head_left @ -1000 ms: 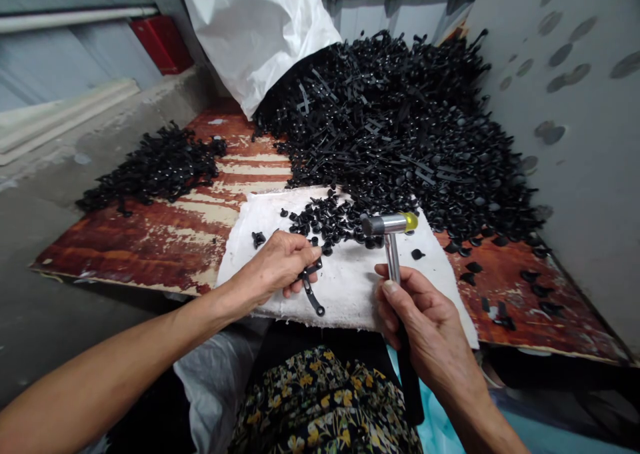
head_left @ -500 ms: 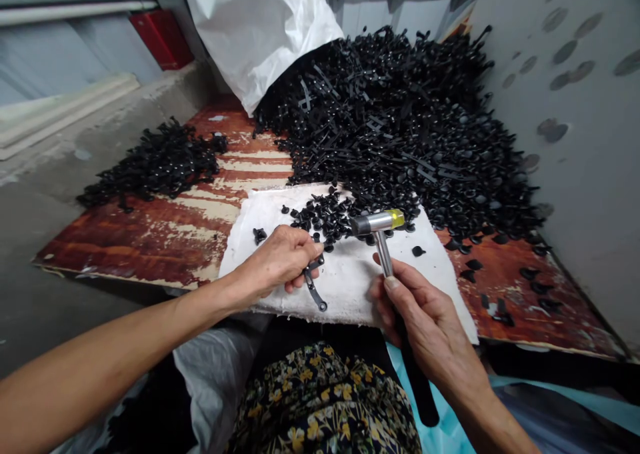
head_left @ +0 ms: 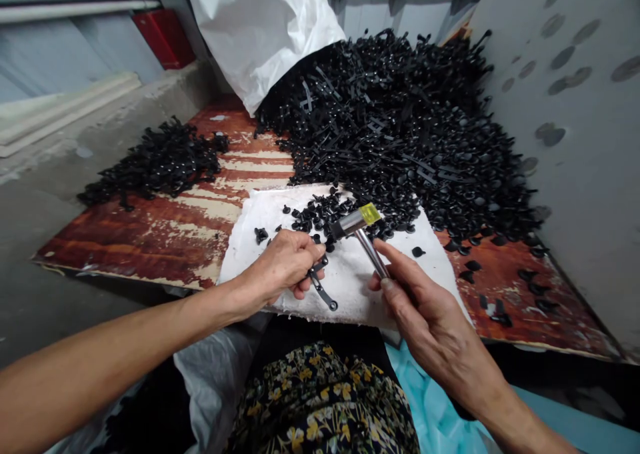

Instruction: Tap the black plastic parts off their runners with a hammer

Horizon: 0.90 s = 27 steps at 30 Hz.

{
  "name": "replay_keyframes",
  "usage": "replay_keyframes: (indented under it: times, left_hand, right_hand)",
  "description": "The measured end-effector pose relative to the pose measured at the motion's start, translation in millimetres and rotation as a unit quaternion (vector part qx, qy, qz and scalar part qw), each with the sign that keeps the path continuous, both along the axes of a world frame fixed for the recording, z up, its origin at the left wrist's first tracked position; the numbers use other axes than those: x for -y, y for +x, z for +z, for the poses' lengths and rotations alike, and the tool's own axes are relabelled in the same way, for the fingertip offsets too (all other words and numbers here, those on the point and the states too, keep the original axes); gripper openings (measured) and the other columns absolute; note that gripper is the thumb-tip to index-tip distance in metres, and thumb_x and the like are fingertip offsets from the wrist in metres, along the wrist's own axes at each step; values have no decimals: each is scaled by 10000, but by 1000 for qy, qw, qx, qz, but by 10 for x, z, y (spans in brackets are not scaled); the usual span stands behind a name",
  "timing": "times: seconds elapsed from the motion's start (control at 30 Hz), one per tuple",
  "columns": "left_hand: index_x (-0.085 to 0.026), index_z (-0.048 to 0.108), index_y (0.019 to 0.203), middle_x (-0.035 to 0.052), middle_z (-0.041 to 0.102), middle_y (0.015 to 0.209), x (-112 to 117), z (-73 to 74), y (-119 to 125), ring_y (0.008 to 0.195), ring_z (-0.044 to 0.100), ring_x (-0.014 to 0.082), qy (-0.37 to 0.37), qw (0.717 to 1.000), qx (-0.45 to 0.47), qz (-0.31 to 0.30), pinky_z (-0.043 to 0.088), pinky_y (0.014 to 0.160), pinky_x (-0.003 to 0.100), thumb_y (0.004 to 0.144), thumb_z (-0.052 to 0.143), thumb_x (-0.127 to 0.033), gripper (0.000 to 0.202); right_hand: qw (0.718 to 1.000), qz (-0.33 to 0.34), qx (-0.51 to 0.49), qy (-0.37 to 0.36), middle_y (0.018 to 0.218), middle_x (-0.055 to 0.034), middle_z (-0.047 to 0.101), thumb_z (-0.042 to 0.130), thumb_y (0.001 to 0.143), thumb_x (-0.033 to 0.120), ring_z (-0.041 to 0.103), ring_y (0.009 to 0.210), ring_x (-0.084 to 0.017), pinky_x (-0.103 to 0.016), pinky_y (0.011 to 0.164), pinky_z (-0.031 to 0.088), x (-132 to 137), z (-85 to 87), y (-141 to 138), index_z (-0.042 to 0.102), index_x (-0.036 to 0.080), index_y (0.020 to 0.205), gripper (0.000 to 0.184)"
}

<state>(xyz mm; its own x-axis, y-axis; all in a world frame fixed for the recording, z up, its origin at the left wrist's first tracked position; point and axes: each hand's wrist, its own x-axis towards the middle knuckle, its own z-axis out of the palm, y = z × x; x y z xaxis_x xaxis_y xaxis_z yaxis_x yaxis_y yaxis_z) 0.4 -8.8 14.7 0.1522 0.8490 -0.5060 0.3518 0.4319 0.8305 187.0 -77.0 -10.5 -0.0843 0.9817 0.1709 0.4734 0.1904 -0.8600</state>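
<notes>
A black plastic heap [head_left: 155, 161] lies at nine o'clock on the worn red board [head_left: 135, 241]. Our left hand [head_left: 283, 265] pinches a black plastic strip [head_left: 324, 293], its tail at four o'clock over the white cloth [head_left: 350, 304]. Our right hand [head_left: 430, 307] is clamped on a yellow-capped hammer [head_left: 356, 224], head at eleven o'clock, below the big heap [head_left: 400, 127].

My bench [head_left: 135, 241] is a plywood board with flaking red-brown finish. A white cloth [head_left: 350, 307] lies on it, touching the big heap of black plastic parts [head_left: 400, 127]; a smaller heap [head_left: 155, 161] sits well apart on my left.
</notes>
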Motion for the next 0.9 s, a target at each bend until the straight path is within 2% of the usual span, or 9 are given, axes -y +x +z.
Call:
replay_keyframes:
  times: [0.1,0.17,0.27,0.33,0.5,0.63,0.7,0.8,0.9]
  left_hand:
    - [-145,512,660,-17,583,565,23,1,3,333,424,34,3,1000,3,-1,367,311,154,899,492,-199,245]
    - [-147,511,670,-12,592,584,34,-12,-1,345,434,34,7,1000,9,-4,369,312,150,900,494,-219,241]
    - [-153,494,660,-6,600,601,44,-44,-10,356,442,34,8,1000,22,-5,370,313,146,905,496,-262,268]
    - [-154,492,661,-3,604,609,46,-67,-16,360,445,35,11,999,29,-6,371,313,148,901,501,-277,269]
    - [-155,515,672,2,609,607,44,-102,-32,371,459,45,26,999,36,-15,378,315,154,863,544,-304,244]
    - [-154,502,642,4,605,602,46,-102,-33,360,447,41,20,999,39,-10,359,304,150,854,554,-299,263]
    - [-154,503,646,2,604,597,44,-103,-36,356,446,41,12,999,35,-9,356,299,148,853,554,-288,252]
    - [-155,517,673,-6,600,589,39,-95,-44,355,447,44,11,999,37,-15,362,298,148,861,548,-284,230]
    - [-155,500,658,-14,586,583,31,-71,-43,347,429,36,-8,999,31,-8,349,294,140,878,533,-272,251]
  right_hand:
    - [989,33,80,123,980,-86,673,393,917,103,650,847,-168,-304,770,538,-29,59,21,465,176,1410,503]
    - [977,42,117,173,1006,-84,665,373,895,41,657,859,-161,-283,753,543,-59,56,38,430,199,1438,569]
    - [961,50,210,173,866,-59,636,371,873,30,626,660,-155,-264,597,537,-106,30,66,448,207,1436,595]
    - [953,53,246,169,814,-47,614,374,864,30,588,585,-150,-268,554,525,-120,38,74,461,210,1430,601]
    - [953,22,173,248,951,-63,622,393,848,-39,623,708,-152,-247,604,535,-86,88,56,301,299,1513,751]
    - [937,70,266,213,822,-44,600,377,822,-29,572,553,-147,-245,476,505,-74,45,64,342,263,1498,737]
    - [945,57,239,217,844,-48,606,375,834,-29,575,565,-145,-244,491,513,-67,36,64,335,273,1499,732]
    - [952,17,182,247,961,-73,614,383,846,-41,625,697,-159,-251,572,540,-51,33,54,261,302,1525,771]
    - [936,57,261,229,847,-49,601,364,814,-43,574,553,-152,-238,453,490,-49,12,63,293,283,1514,775]
